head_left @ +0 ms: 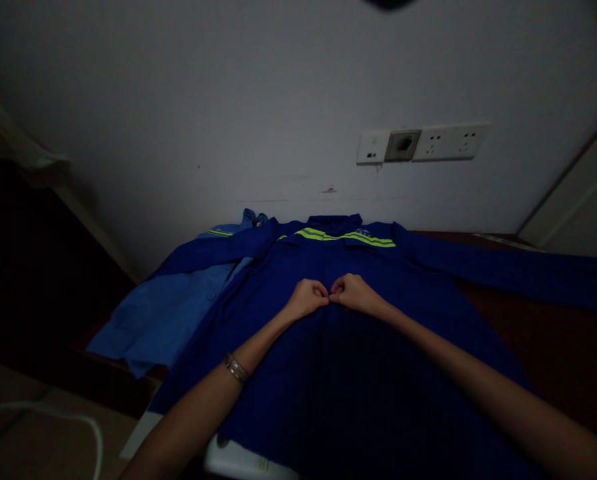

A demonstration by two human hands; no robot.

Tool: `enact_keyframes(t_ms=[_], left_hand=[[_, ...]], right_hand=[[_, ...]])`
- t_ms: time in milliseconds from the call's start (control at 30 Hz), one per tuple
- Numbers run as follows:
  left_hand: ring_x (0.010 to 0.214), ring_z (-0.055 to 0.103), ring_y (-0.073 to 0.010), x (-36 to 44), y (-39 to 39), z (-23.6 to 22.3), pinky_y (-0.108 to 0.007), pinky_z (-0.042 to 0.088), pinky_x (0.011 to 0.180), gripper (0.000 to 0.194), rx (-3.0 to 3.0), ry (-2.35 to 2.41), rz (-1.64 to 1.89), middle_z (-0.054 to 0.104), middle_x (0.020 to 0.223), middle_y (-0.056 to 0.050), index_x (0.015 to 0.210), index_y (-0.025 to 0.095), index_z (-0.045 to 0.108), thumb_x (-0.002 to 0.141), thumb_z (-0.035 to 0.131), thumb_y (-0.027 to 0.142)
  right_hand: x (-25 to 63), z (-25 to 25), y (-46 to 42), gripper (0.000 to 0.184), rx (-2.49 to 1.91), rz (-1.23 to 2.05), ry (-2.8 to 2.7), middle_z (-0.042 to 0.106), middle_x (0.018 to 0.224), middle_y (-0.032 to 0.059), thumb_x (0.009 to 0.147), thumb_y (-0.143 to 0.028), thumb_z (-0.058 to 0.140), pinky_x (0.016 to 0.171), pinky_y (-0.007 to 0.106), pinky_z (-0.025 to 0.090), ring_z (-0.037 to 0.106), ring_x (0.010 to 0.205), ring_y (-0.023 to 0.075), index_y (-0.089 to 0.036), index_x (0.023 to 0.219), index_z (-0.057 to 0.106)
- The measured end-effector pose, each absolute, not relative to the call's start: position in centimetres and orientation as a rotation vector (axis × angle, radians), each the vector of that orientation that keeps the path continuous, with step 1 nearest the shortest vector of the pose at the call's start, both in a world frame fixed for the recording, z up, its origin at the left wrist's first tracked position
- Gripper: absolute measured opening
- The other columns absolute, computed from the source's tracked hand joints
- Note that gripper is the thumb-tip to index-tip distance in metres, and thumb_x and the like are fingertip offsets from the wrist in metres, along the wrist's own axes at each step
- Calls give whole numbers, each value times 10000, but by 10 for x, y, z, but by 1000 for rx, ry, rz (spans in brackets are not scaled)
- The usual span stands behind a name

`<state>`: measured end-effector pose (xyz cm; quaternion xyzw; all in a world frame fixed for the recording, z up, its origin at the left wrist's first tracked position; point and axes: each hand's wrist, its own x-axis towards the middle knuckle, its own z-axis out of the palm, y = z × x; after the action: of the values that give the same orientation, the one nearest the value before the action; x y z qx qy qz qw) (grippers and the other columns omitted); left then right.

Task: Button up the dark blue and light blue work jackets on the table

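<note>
A dark blue work jacket (pixel 358 373) with yellow-green stripes near the collar lies spread flat on a dark wooden table (pixel 538 333), its sleeves stretched out to both sides. My left hand (pixel 307 297) and my right hand (pixel 354 293) meet at the middle of the jacket's chest. Both are closed in a pinch on the fabric at the front opening, knuckles almost touching. A metal bracelet (pixel 235 367) sits on my left wrist.
A lighter blue garment (pixel 168 313) lies under the jacket at the left. Wall sockets (pixel 423 143) are mounted on the white wall behind. A white cable (pixel 78 427) runs over the floor at the lower left. A white object (pixel 238 463) pokes out below the jacket's hem.
</note>
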<state>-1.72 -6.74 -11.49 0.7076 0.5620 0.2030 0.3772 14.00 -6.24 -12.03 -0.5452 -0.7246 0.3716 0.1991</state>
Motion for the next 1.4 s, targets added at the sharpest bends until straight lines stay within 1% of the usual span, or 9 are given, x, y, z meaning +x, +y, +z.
enact_keyframes(t_ms=[333,500,733,967,1200,1400], left_hand=[[463,420,-62,-12,-72,-110,-167,298,451,150,1794,1541,534,539,512,22,707,85,674,603,570,117],[481,443,-70,-12,-72,-111,-169,313,462,115,1796,1571,554,556,518,12,661,86,673,595,584,115],[402,412,-60,-14,-69,-116,-169,289,406,146,1724,1537,524,506,451,32,719,82,670,617,578,134],[376,406,-58,-13,-70,-113,-167,294,392,165,1711,1554,498,492,429,36,749,77,673,624,583,133],[361,409,-52,-12,-69,-112,-160,287,373,142,1730,1563,509,505,440,33,722,75,666,621,577,120],[328,394,-57,-15,-64,-119,-157,282,349,140,1690,1526,502,456,379,54,730,82,655,630,581,146]], right_hand=[[141,-120,-62,165,-1502,937,-2072,665,683,56,632,-264,570,483,189,384,589,578,131,-143,707,653],[141,-119,-63,159,-1490,919,-2083,665,690,55,629,-240,567,500,194,389,590,591,136,-140,715,656],[142,-118,-62,154,-1490,906,-2107,661,667,55,628,-232,569,503,198,384,592,600,143,-135,702,662],[141,-113,-66,183,-1503,861,-2118,668,672,58,633,-234,559,525,205,394,599,629,154,-131,724,679],[142,-115,-66,211,-1459,806,-2142,680,679,56,640,-202,537,529,209,391,606,628,155,-138,742,710],[143,-115,-67,233,-1491,813,-2091,673,632,46,653,-206,524,531,206,391,597,594,145,-140,752,723]])
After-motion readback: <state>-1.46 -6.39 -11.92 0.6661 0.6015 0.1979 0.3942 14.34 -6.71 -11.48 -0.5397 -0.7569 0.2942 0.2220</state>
